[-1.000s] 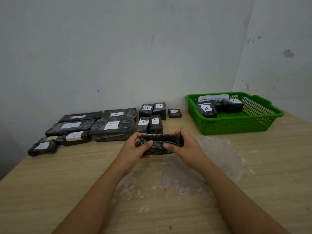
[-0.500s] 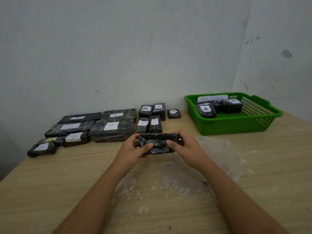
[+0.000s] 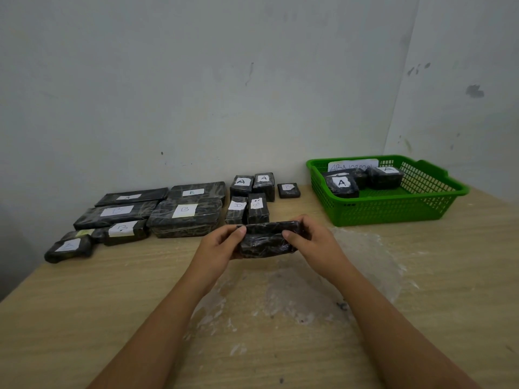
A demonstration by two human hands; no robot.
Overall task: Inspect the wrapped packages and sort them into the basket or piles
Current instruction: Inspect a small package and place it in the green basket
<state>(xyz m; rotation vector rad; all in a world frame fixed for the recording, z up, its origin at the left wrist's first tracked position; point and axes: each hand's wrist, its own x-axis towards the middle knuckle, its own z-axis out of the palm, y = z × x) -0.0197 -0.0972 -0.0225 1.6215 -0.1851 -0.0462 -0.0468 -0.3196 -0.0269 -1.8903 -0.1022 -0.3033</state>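
Note:
A small black wrapped package (image 3: 266, 240) is held above the table's middle. My left hand (image 3: 219, 248) grips its left end and my right hand (image 3: 311, 242) grips its right end, thumbs on the near face; no label shows on it. Behind it lie piles of black packages with white labels: large flat ones marked A and B (image 3: 185, 217) at the left, and small ones marked A, B and D (image 3: 252, 197) in the centre. The green basket (image 3: 393, 211) at the back right holds several packages (image 3: 341, 186) and a paper sign.
The wooden table (image 3: 84, 318) has whitish scuffed patches (image 3: 295, 290) under my forearms. Two white walls meet behind the basket. Two small packages (image 3: 68, 248) lie near the table's left edge.
The package has stayed between both hands and turned slightly, drifting a little left. The piles and basket have not moved.

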